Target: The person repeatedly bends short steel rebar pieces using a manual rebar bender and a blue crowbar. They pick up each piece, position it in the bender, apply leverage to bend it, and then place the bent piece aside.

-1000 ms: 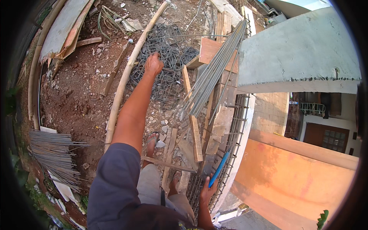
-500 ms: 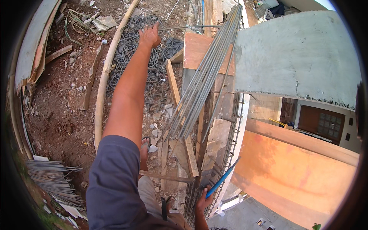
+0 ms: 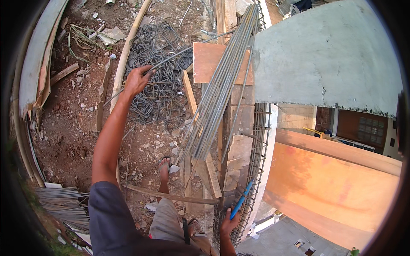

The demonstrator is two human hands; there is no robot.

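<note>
My left hand [image 3: 137, 81] is closed around a long thin steel rod [image 3: 173, 55]. The rod slants from the lower left, over a heap of bent steel stirrups [image 3: 160, 96], up toward the planks at top centre. Low in the picture, my right hand [image 3: 229, 222] grips a slim tool by its blue handle [image 3: 242, 199]; its working end cannot be made out. Just ahead of that hand, a bundle of straight steel rods [image 3: 224, 85] rests across a reddish plywood board [image 3: 207, 59] and some timbers.
A rebar cage [image 3: 261, 141] runs along the wall's edge, right of my legs. Beyond it are a grey concrete slab [image 3: 324, 59] and an orange panel [image 3: 329, 183] over a lower level. A curved pole [image 3: 128, 53] and wood strips lie on rubble soil. More rods [image 3: 64, 207] lie lower left.
My left hand has come back toward me and to the left, now with the steel rod in it, pulled slantwise over the stirrups. My right hand keeps its hold on the blue-handled tool.
</note>
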